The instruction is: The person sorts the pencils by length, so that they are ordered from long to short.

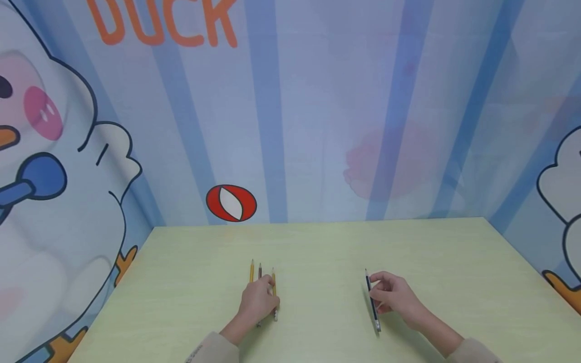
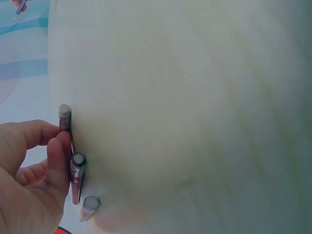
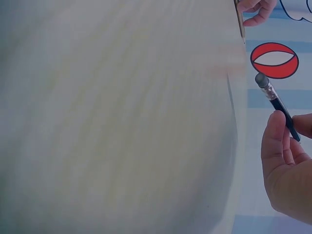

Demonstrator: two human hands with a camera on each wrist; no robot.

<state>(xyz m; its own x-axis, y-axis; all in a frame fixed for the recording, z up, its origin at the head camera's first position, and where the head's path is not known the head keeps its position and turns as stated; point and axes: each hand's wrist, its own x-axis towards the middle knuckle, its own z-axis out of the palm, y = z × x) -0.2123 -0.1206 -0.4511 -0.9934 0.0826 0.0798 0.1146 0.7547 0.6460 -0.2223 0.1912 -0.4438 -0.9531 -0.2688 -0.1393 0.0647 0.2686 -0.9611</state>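
Note:
My left hand [image 1: 259, 298] pinches a yellow pencil [image 1: 274, 289] between thumb and fingers, its tip pointing away from me. To the left of it lie a second yellow pencil [image 1: 251, 271] and a dark pencil [image 1: 260, 271], both partly hidden under the hand. Eraser ends of all three show in the left wrist view, the held pencil [image 2: 65, 116] farthest from the other two. Over on the right, my right hand [image 1: 398, 297] grips a dark blue pencil [image 1: 374, 312] by its middle. That pencil's silver ferrule and dark eraser [image 3: 262, 80] stand out in the right wrist view.
Both hands are over a pale yellow-green table [image 1: 317, 262]. Behind its far edge hangs a blue striped backdrop [image 1: 317, 126] with orange lettering, a red and white ball [image 1: 231, 202] and a large cartoon duck [image 1: 68, 222] printed on it.

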